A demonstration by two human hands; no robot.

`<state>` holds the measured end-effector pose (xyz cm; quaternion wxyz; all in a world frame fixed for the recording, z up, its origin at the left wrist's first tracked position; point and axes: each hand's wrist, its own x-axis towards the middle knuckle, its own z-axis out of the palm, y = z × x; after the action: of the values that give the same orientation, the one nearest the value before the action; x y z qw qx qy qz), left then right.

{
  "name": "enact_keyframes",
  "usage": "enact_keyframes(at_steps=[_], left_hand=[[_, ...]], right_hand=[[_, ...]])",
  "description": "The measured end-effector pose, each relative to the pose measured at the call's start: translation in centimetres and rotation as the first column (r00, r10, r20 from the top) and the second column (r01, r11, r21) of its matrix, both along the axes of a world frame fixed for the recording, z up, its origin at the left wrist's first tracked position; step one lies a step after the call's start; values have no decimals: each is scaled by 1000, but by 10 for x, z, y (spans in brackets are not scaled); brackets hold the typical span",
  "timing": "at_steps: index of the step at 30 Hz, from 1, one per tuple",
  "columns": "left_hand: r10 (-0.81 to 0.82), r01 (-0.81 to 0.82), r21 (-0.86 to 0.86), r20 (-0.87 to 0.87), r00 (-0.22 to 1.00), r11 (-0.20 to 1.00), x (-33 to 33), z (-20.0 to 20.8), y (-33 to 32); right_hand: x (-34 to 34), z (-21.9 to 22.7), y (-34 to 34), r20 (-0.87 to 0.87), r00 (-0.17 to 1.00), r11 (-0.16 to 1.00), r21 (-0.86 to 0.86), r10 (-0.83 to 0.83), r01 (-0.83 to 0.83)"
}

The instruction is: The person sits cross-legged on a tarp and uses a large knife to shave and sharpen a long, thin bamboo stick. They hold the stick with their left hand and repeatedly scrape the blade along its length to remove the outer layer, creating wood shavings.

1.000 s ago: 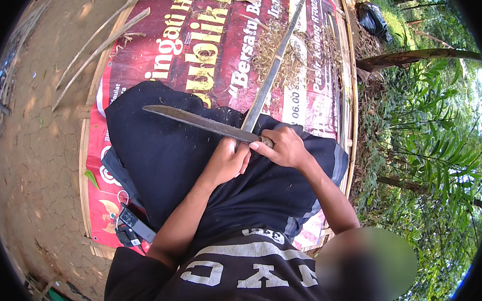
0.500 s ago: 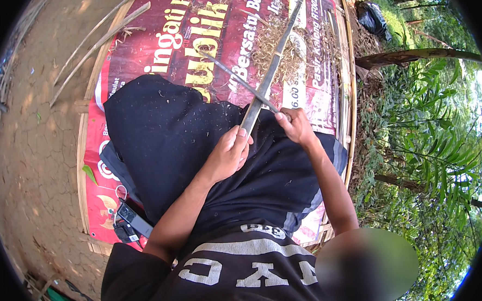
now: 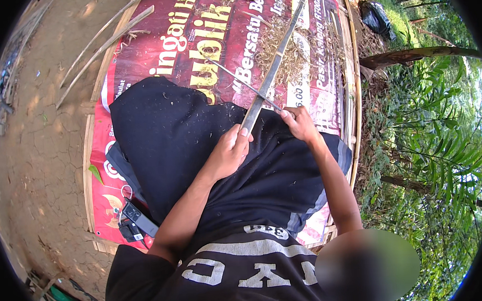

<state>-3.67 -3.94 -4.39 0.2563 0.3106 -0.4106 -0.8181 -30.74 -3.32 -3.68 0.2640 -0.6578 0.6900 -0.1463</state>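
Note:
My left hand (image 3: pixel 230 152) is closed round the near end of a long, flat bamboo strip (image 3: pixel 272 75), which slants away from me to the upper right. In my closed right hand (image 3: pixel 300 124) is a knife with a long narrow blade (image 3: pixel 234 78); its handle is mostly hidden by the fingers. The blade crosses the strip a little beyond my left hand and points to the upper left. Black cloth (image 3: pixel 169 127) covers my lap below both hands. Curly pale shavings (image 3: pixel 285 50) lie in a heap around the far part of the strip.
I sit on a bamboo platform covered by a red printed banner (image 3: pixel 190 22). Loose bamboo strips (image 3: pixel 104 46) lean over its left edge above cracked earth. A grey phone-like device (image 3: pixel 141 218) lies beside my left arm. Plants and a black plastic bag (image 3: pixel 377 19) are at right.
The knife blade has slid slightly toward my right hand's side along its crossing, and looks turned more edge-on. Both hands keep their holds; the whole view has shifted slightly.

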Motion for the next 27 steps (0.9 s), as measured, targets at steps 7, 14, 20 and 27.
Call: enact_keyframes(at_steps=[7, 14, 20, 27], left_hand=[[-15, 19, 66, -56, 998, 998, -8, 5, -2], [-30, 39, 109, -81, 996, 993, -3, 5, 4], [48, -31, 147, -112, 993, 989, -3, 8, -11], [-43, 59, 120, -136, 990, 991, -3, 9, 5]], right_hand=[[30, 23, 14, -25, 1000, 1000, -5, 5, -5], [-8, 5, 2, -102, 994, 997, -59, 47, -53], [16, 15, -4, -55, 998, 999, -48, -24, 21], [-10, -4, 4, -134, 980, 943, -282, 146, -179]])
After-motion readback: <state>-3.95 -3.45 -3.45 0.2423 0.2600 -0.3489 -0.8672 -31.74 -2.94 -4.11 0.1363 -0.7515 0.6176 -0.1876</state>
